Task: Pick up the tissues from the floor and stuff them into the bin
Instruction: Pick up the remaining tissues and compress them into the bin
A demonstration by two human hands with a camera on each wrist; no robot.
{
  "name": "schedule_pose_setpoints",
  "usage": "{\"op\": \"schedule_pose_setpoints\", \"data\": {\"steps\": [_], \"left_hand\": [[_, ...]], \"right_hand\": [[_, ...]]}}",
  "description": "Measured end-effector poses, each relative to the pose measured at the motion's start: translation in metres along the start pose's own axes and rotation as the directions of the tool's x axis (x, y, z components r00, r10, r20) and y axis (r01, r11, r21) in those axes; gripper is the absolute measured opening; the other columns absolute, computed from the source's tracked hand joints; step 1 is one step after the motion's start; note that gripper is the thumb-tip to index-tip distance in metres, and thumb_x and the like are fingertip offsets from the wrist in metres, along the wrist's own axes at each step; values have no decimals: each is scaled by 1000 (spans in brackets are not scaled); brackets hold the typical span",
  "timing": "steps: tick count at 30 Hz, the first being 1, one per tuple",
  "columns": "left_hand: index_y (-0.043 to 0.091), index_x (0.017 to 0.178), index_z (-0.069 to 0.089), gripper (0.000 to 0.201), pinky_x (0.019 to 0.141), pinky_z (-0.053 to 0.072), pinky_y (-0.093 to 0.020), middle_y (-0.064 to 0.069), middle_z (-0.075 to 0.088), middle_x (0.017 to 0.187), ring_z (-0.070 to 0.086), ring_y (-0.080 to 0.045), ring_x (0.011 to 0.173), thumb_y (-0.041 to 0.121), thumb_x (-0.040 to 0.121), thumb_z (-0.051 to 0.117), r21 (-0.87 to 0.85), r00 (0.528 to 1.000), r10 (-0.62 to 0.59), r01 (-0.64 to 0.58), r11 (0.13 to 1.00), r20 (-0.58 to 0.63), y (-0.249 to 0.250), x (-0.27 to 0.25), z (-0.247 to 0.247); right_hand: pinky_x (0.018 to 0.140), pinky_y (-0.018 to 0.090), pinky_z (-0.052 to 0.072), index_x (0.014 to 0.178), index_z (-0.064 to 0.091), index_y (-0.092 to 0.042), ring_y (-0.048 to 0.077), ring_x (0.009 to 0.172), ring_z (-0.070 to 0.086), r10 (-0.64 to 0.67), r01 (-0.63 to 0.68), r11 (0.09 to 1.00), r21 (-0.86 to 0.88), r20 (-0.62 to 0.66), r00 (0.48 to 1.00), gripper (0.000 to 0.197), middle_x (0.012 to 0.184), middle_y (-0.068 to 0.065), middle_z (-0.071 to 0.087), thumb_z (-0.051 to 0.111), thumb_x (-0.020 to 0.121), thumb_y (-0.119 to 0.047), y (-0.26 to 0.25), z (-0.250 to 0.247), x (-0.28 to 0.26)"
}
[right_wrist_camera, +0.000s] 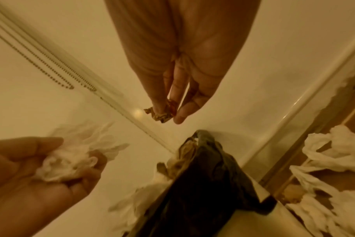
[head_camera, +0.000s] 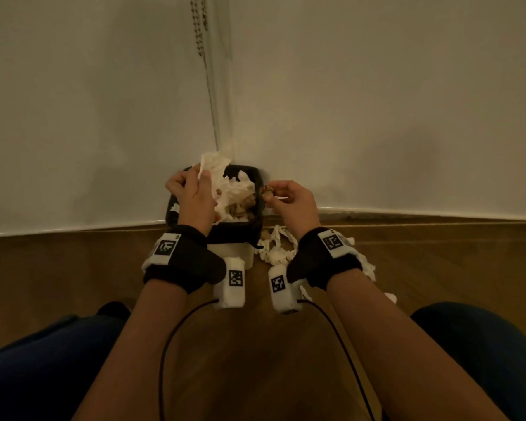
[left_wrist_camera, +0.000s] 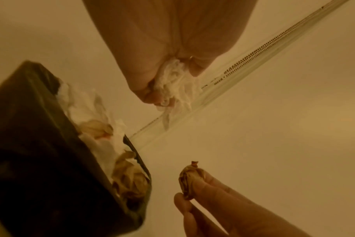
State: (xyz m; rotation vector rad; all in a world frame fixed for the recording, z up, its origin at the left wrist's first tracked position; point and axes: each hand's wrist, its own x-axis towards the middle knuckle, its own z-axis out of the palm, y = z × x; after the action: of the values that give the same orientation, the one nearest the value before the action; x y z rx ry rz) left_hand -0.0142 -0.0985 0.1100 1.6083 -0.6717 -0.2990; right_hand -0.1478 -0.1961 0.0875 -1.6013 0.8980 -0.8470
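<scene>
Hands (head_camera: 195,192) clutch crumpled white tissue (head_camera: 214,165) over black-lined bin (head_camera: 257,183).

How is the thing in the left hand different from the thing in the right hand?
The white tissue in the left hand is pale and bigger; the brown scrap in the right hand is dark and tiny. The tissue is bunched in curled fingers; the scrap is pinched at fingertips. Both are crumpled, held near the bin.
</scene>
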Motion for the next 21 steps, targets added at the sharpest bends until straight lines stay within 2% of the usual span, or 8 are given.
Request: {"op": "schedule_pose_setpoints", "data": {"steps": [3,4,6,9,10,12,15,21], "left_hand": [[6,116,50,22,94,34,-3,-3,16,113,38,3,87,8,99,35,68,995,72,-67,995,-66,-10,4,-15],[5,112,50,21,89,32,1,-3,16,113,37,3,84,4,97,35,116,995,82,-76,990,-51,-14,4,-19],[7,111,51,23,92,29,-5,-2,16,114,37,-5,90,-1,95,37,213,996,86,-84,973,0,-22,6,-28],[16,124,52,38,84,23,9,2,24,116,38,-7,98,-2,92,45,279,994,78,-98,955,82,-34,10,-35],[19,124,51,41,82,26,9,3,30,117,41,-6,99,-2,89,49,293,991,89,-113,949,96,-38,10,-36],[21,113,53,35,81,38,-4,1,44,118,49,-11,103,1,85,55,318,988,99,-131,939,115,-44,10,-35],[22,103,58,23,81,43,-19,-3,56,117,56,-17,101,9,84,62,384,986,33,-94,918,163,-54,11,-33],[13,110,65,23,92,35,-22,-9,41,122,49,-21,105,14,87,60,615,973,65,-192,765,223,-71,14,-28]], "right_hand": [[85,25,52,106,64,-15,13,95,60,-51,53,995,-84,24,998,20,100,-2,63,65,86,-14,-1,22,-3],[86,26,53,107,64,-13,13,95,61,-61,64,993,-99,35,998,21,101,-1,63,64,86,-14,0,30,-3],[87,28,53,107,64,-13,16,97,62,-73,80,987,-141,51,996,21,107,2,63,64,87,-15,1,43,-4],[90,30,51,106,65,-13,18,99,61,-112,128,958,-255,78,991,19,113,7,61,63,87,-16,7,57,-2],[90,30,51,105,65,-13,19,98,61,-136,158,942,-295,91,986,19,112,7,61,63,87,-15,9,60,-2],[89,31,51,103,66,-13,19,96,61,-192,227,895,-384,127,973,17,107,6,63,63,86,-14,12,65,-2],[89,30,48,101,68,-13,21,97,59,-217,296,805,-514,211,953,16,103,6,64,62,86,-14,17,71,0],[85,26,42,111,66,-9,23,100,53,-197,444,577,-686,411,890,25,113,8,52,49,94,-12,24,81,0]]}}
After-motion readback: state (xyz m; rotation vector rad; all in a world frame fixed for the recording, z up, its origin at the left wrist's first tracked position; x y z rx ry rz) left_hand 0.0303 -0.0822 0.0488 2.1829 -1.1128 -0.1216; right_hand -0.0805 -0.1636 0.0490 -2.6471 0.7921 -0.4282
